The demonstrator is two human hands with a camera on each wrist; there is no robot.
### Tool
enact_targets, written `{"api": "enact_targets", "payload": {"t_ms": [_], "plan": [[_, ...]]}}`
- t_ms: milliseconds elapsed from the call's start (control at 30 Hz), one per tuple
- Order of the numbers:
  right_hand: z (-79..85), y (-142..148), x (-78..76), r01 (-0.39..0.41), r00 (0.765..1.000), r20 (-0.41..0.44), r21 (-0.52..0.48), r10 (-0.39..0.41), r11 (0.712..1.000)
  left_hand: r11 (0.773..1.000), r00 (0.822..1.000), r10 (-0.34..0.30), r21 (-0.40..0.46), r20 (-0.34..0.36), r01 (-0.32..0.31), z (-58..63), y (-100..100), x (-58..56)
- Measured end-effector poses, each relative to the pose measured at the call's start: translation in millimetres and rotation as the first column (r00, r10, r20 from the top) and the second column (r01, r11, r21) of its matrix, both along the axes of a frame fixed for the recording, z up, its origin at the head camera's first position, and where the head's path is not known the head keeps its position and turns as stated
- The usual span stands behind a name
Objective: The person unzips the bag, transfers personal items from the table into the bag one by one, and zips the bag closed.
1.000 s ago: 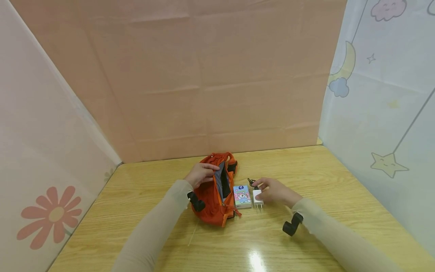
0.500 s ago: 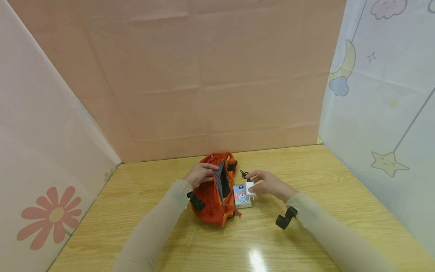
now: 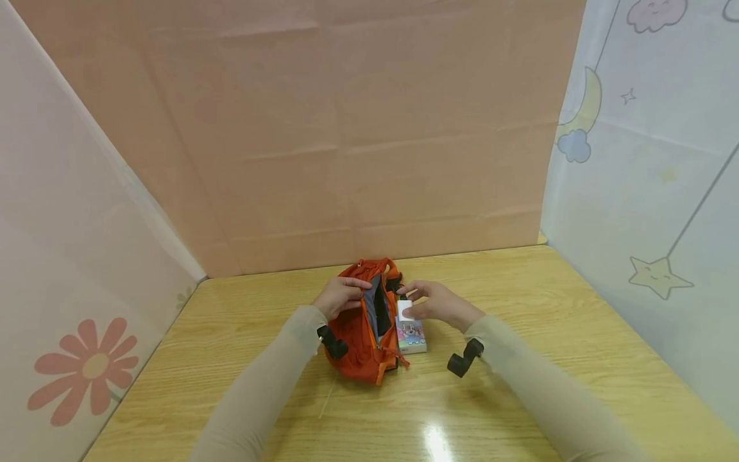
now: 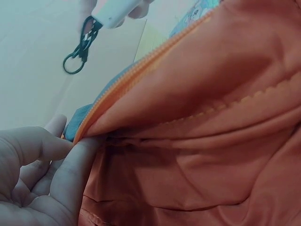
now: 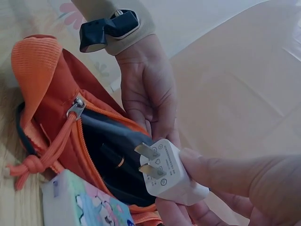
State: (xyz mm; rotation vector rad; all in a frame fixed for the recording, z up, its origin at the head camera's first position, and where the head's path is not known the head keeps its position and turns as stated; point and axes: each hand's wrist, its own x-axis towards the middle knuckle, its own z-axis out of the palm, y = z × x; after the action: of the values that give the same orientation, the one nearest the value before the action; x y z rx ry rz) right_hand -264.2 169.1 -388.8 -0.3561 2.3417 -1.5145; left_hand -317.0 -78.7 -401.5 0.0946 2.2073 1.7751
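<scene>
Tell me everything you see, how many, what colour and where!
Table: 1, yellowish, in front
Bag: 1, orange, on the table
Cartoon box: 1, pastel, beside the bag
Charger plug: 1, white, near the bag's opening
Looped cord: 1, black, by the charger plug
Dark item: 1, black, inside the bag
Back sheet: 1, peach, behind the table
Side sheets: 2, pale, left and right
Wrist cameras: 2, black, both wrists
Sleeves: 2, beige, both arms
Left hand: 1, pinching the bag's edge
Right hand: 1, holding the charger plug
</scene>
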Motion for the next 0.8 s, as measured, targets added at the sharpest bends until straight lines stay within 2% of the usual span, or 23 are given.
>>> {"api": "enact_targets", "payload": {"t_ms": [200, 400, 800], "plan": [[2.2, -10.2, -5.4, -0.016, 1.000, 0.006, -0.019, 0.016, 1.000, 1.000, 1.000, -0.001, 0.010, 0.007, 0.001, -0.8, 0.7, -0.8], [-2.2, -18.3, -11.8, -0.005, 1.000, 0.017, -0.055, 0.006, 0.998, 1.000, 1.000, 0.004, 0.014, 0.010, -0.004, -0.3, 1.3, -0.8], [-15.4, -30.3, -19.9, 0.042, 0.998, 0.045, 0.008, -0.043, 0.999, 1.000, 1.000, 0.007, 0.022, 0.006, -0.007, 0.6, 2.0, 0.2]]}}
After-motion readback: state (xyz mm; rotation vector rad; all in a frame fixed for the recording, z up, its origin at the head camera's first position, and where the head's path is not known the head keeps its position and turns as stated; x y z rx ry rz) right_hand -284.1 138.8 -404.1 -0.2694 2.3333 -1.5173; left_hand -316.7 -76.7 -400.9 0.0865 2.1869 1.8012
